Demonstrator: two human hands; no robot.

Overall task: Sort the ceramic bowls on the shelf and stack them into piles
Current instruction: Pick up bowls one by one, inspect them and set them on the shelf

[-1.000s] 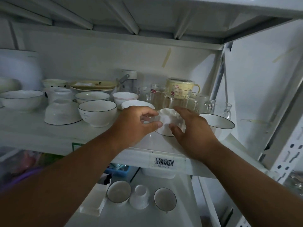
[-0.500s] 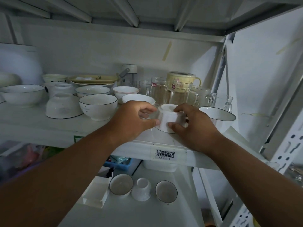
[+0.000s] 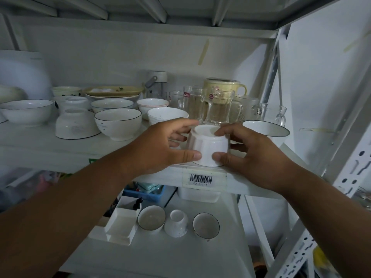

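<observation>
Both hands are on one small white bowl (image 3: 208,148), turned upside down at the front edge of the shelf (image 3: 60,149), just above the barcode label (image 3: 201,179). The left hand (image 3: 160,147) grips its left side, thumb low on the wall, fingers curled round the back. The right hand (image 3: 251,153) grasps the right side, a fingertip on the upturned base. A black-rimmed bowl (image 3: 118,123) and another upside-down bowl (image 3: 75,126) stand to the left, glass mugs (image 3: 210,107) just behind.
</observation>
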